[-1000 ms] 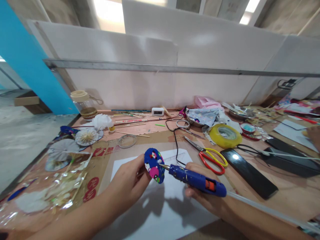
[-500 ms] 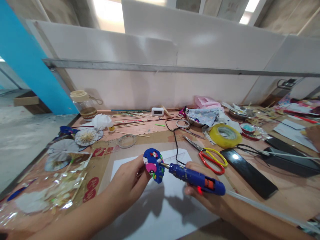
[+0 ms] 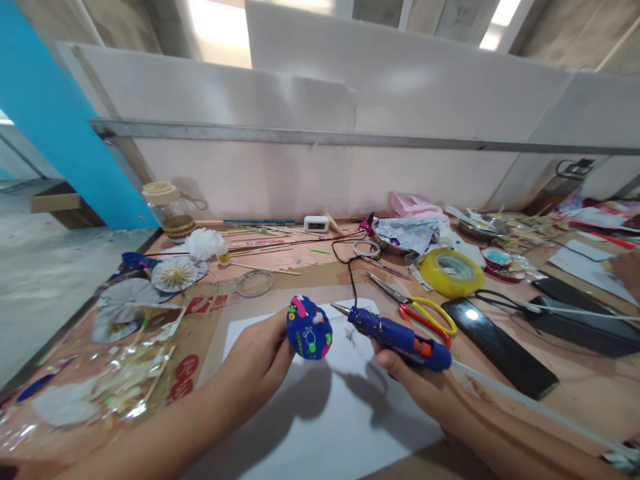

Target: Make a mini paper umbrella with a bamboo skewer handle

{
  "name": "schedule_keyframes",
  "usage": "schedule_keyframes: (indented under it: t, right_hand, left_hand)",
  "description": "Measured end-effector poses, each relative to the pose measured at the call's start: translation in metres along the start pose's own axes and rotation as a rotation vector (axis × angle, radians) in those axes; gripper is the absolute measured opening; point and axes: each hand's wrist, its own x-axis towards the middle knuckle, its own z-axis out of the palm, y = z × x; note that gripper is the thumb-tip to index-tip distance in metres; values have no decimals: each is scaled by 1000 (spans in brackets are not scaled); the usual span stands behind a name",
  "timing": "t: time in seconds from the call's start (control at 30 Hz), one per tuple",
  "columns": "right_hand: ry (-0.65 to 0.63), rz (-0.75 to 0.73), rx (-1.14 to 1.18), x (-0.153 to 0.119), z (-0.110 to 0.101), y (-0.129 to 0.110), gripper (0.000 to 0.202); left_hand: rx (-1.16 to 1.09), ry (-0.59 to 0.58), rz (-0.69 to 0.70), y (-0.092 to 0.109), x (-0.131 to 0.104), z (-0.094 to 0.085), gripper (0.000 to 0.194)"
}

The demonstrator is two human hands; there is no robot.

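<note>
Between the fingers of my left hand is a round blue fabric-covered piece, patterned with a paw print and bright shapes. Its back and part of my fingertips are hidden. My right hand is wrapped round a blue hot glue gun with an orange part on its side. The nozzle points left, a small gap away from the fabric piece. A clear glue stick runs out of the gun's rear. Both hands are above a white paper sheet on the table, casting shadows on it.
Red-and-yellow scissors, a yellow tape roll and a black phone lie to the right. Pleated fabric rosettes and a lidded jar stand left. Another person's hand shows at the right edge.
The glue gun's nozzle has drawn back from the fabric piece, which it touched or nearly touched before. My left hand has turned the piece, bringing its paw print into view.
</note>
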Motion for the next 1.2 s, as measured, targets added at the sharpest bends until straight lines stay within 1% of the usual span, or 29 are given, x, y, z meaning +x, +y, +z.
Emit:
schedule_keyframes:
  t: [0.07,0.13,0.3,0.37,0.47,0.6,0.73,0.83,0.93,1.0,1.1,1.2]
  right_hand:
    - [8,-13,43,2,-1,-4,40]
    - [-12,-38,57,5,-3,-10,42]
    - [-128,-45,11,8,-8,-21,46]
    - [-143,-45,9,7,-8,-22,45]
    - [-134,-47,23,5,-6,-20,49]
    - [-128,-36,31,4,-5,-17,50]
    - [-130,-27,34,5,-6,-18,50]
    - [-143,-27,17,5,-6,-20,51]
    - [-120,-39,17,6,-5,-20,48]
    - [-105,-48,24,6,-4,-20,50]
    - [-118,-43,28,6,-4,-19,54]
    - [-141,-29,16,5,-5,-17,53]
  left_hand:
    - [8,4,0,-1,0,0,20]
    - [9,15,1,-1,1,0,20]
    - [-4,27,-31,0,1,0,20]
    - [-18,10,-36,0,1,1,19]
    - [-46,-12,-32,1,1,2,19]
    - [-82,-4,-8,5,2,1,18]
    - [-102,-4,-14,8,1,0,14]
    - [-95,6,-2,7,0,0,14]
    - [-66,24,28,5,0,1,14]
    - [-53,34,39,4,0,2,15]
    - [-55,20,39,5,0,2,17]
    - [-64,-2,28,5,0,1,18]
